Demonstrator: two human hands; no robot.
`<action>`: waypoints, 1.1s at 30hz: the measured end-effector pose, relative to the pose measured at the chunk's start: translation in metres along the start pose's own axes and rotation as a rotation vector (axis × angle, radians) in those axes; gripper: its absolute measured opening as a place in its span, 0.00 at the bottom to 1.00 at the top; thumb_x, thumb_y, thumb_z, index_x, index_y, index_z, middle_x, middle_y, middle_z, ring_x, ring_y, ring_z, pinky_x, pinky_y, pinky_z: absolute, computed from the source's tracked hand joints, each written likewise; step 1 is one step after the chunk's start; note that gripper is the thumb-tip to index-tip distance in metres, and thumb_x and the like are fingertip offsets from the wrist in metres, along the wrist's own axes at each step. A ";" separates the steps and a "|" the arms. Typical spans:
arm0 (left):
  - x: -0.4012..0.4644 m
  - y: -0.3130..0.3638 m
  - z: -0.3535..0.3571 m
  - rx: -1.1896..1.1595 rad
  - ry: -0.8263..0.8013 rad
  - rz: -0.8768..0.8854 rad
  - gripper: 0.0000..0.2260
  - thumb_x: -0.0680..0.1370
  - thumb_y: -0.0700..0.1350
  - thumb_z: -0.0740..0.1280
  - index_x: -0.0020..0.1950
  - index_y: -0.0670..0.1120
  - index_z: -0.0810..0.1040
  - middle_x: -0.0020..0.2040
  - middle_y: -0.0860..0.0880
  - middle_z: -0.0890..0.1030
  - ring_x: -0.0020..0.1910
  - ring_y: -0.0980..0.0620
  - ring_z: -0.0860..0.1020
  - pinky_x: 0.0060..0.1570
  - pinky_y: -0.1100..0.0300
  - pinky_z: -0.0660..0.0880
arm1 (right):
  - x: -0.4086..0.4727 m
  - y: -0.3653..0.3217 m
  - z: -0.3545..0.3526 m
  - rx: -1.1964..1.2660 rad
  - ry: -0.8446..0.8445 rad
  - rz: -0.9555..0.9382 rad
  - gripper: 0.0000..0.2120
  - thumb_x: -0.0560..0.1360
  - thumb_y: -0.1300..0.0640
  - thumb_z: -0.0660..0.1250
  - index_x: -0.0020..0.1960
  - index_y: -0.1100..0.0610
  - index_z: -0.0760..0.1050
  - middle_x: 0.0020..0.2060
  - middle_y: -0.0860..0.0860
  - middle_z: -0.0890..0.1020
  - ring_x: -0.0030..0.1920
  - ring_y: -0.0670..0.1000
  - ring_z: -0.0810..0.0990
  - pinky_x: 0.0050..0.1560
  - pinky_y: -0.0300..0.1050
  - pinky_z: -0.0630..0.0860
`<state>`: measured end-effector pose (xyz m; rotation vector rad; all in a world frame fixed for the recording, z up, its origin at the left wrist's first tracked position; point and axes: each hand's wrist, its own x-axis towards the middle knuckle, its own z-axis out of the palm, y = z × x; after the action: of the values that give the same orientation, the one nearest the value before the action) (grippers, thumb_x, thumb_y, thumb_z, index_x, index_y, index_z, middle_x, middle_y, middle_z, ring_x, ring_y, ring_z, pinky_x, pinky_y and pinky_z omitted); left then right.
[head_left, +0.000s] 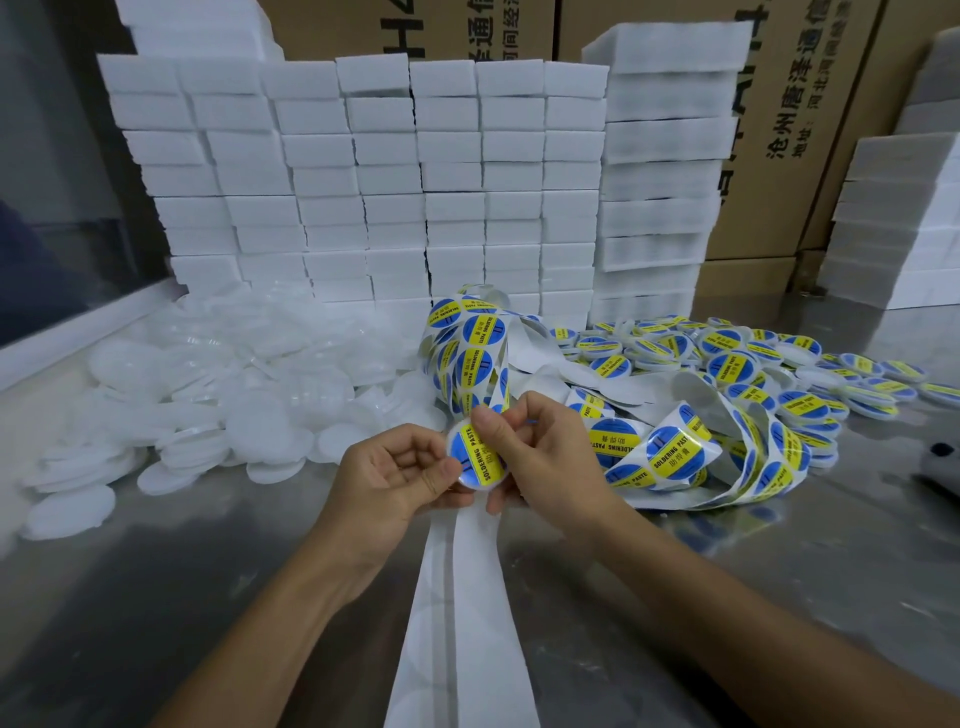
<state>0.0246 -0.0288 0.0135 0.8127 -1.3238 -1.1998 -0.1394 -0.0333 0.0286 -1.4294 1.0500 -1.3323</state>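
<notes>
You held the round white lid just above the steel table, a little right of centre and near you, with its blue and yellow "SOLDERING PASTE" label facing up. Your left hand gripped its left rim, fingers curled and the thumb tip on the lower edge. Your right hand pinched its upper right edge, the thumb lying across the top of the label. The label strip rose in loops just beyond your fingers and trailed right in further coils. The peeled backing paper ran from under the lid straight toward you, over the near part of the table. A heap of unlabelled white lids crowded the left side, its nearest edge close to your left wrist. Labelled lids lay spread at far right, behind the coils. Stacked white foam blocks walled off the far side, with cardboard cartons behind them. Bare steel showed near left and near right of your forearms, giving open room there. A dark object sat at the right edge, too cropped to identify.
</notes>
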 end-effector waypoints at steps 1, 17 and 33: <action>0.000 0.000 0.000 -0.013 0.014 -0.007 0.09 0.65 0.41 0.73 0.42 0.39 0.80 0.39 0.41 0.84 0.36 0.45 0.84 0.37 0.59 0.81 | 0.000 0.001 0.001 -0.015 -0.005 -0.011 0.13 0.79 0.54 0.66 0.43 0.61 0.69 0.29 0.55 0.83 0.21 0.52 0.79 0.20 0.38 0.70; 0.000 0.000 0.008 0.020 0.258 -0.026 0.11 0.68 0.46 0.72 0.46 0.41 0.83 0.40 0.42 0.85 0.38 0.45 0.85 0.35 0.59 0.80 | -0.001 0.004 0.001 -0.098 -0.106 -0.148 0.03 0.81 0.60 0.63 0.53 0.59 0.74 0.38 0.59 0.85 0.30 0.53 0.84 0.29 0.40 0.77; -0.001 0.002 0.007 -0.101 0.232 -0.049 0.06 0.74 0.38 0.70 0.48 0.44 0.84 0.43 0.42 0.86 0.41 0.47 0.85 0.36 0.63 0.79 | 0.006 0.006 -0.018 -0.783 -0.232 -0.537 0.29 0.69 0.47 0.77 0.67 0.54 0.77 0.63 0.48 0.78 0.63 0.45 0.76 0.63 0.43 0.74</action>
<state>0.0179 -0.0262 0.0164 0.8870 -1.0518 -1.1629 -0.1566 -0.0411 0.0249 -2.5240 1.1273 -1.0913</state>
